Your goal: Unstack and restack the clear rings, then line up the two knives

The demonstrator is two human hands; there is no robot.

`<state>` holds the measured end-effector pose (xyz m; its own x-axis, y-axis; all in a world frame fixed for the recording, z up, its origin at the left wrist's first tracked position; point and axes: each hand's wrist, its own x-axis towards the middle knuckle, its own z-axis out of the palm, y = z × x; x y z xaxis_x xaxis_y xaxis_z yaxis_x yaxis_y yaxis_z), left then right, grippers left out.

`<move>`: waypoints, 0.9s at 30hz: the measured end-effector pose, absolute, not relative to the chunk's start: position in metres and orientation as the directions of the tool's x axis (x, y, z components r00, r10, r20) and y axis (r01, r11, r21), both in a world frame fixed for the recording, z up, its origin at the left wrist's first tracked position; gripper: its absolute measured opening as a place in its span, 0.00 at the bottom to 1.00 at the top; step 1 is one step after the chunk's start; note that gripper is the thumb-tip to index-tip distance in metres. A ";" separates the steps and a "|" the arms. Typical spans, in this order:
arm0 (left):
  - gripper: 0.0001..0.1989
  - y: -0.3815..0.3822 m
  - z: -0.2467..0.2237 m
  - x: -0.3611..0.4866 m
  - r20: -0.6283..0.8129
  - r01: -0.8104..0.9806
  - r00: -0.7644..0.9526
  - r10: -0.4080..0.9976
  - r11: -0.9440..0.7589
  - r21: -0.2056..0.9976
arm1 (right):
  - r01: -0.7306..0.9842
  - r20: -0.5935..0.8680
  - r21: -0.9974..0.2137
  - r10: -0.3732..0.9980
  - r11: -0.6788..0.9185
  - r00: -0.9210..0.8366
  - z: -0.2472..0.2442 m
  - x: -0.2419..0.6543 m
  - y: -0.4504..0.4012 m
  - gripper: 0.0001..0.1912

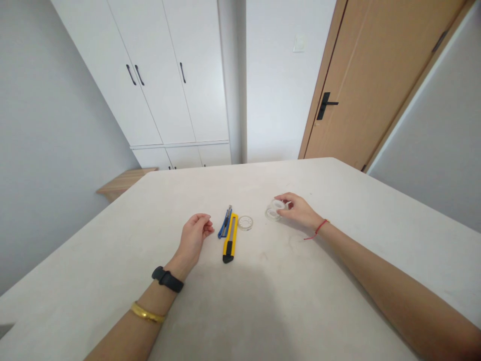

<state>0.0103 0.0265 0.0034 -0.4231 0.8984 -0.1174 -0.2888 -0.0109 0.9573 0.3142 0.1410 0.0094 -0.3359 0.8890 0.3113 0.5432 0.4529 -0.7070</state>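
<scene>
My right hand (296, 208) pinches a clear tape roll (278, 204) between thumb and fingers, over another clear roll (272, 214). My left hand (196, 231) hovers at the left with its fingers curled together; whether anything small is between them is hidden. Just right of it lies a blue utility knife (225, 223) with a bit of metal at its far end. Beside that knife rests a larger yellow utility knife (230, 238) with a black slider and end. A flat clear tape roll (245, 223) lies to the right of the yellow knife's upper part.
The white table (240, 311) spans the lower view, its far edge before a white cabinet (150, 100). A wooden door (361, 85) stands behind at the right. A low wooden surface (122, 183) shows beyond the table's left side.
</scene>
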 end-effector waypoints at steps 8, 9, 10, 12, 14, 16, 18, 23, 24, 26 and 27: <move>0.12 0.025 0.004 0.010 -0.137 -0.305 -0.426 0.894 0.001 0.952 | 0.539 0.299 -0.660 0.841 0.523 -0.450 0.000 0.305 0.135 0.23; 0.12 0.024 0.004 0.010 -0.137 -0.302 -0.425 0.895 0.002 0.953 | 0.538 0.308 -0.651 0.834 0.536 -0.458 0.000 0.304 0.135 0.23; 0.12 0.024 0.004 0.010 -0.135 -0.299 -0.424 0.896 0.003 0.954 | 0.537 0.313 -0.645 0.828 0.544 -0.465 0.000 0.304 0.134 0.23; 0.12 0.024 0.004 0.010 -0.133 -0.296 -0.423 0.896 0.002 0.955 | 0.533 0.316 -0.641 0.822 0.553 -0.473 0.000 0.305 0.134 0.24; 0.11 0.024 0.005 0.010 -0.134 -0.298 -0.425 0.895 0.001 0.955 | 0.528 0.320 -0.640 0.818 0.559 -0.478 0.000 0.306 0.134 0.24; 0.11 0.024 0.005 0.011 -0.138 -0.304 -0.428 0.893 0.002 0.953 | 0.525 0.321 -0.638 0.815 0.563 -0.482 -0.001 0.306 0.135 0.23; 0.11 0.025 0.006 0.011 -0.143 -0.309 -0.430 0.891 0.003 0.951 | 0.528 0.316 -0.637 0.815 0.562 -0.486 -0.002 0.306 0.135 0.24; 0.11 0.026 0.005 0.011 -0.134 -0.306 -0.426 0.895 -0.003 0.952 | 0.528 0.319 -0.629 0.809 0.570 -0.493 -0.002 0.306 0.135 0.23; 0.11 0.026 0.005 0.011 -0.132 -0.304 -0.426 0.895 -0.004 0.953 | 0.528 0.323 -0.625 0.806 0.575 -0.495 -0.002 0.306 0.134 0.23; 0.11 0.025 0.005 0.010 -0.132 -0.301 -0.423 0.896 -0.002 0.954 | 0.533 0.328 -0.614 0.803 0.582 -0.498 -0.001 0.306 0.134 0.23; 0.11 0.025 0.005 0.010 -0.133 -0.300 -0.423 0.896 -0.001 0.954 | 0.538 0.326 -0.610 0.803 0.582 -0.499 -0.001 0.306 0.133 0.23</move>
<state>0.0103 0.0251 0.0047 -0.4229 0.8964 -0.1327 -0.3004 -0.0005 0.9538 0.3063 0.1335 -0.0012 -0.4988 0.8030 0.3261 0.5378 0.5818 -0.6102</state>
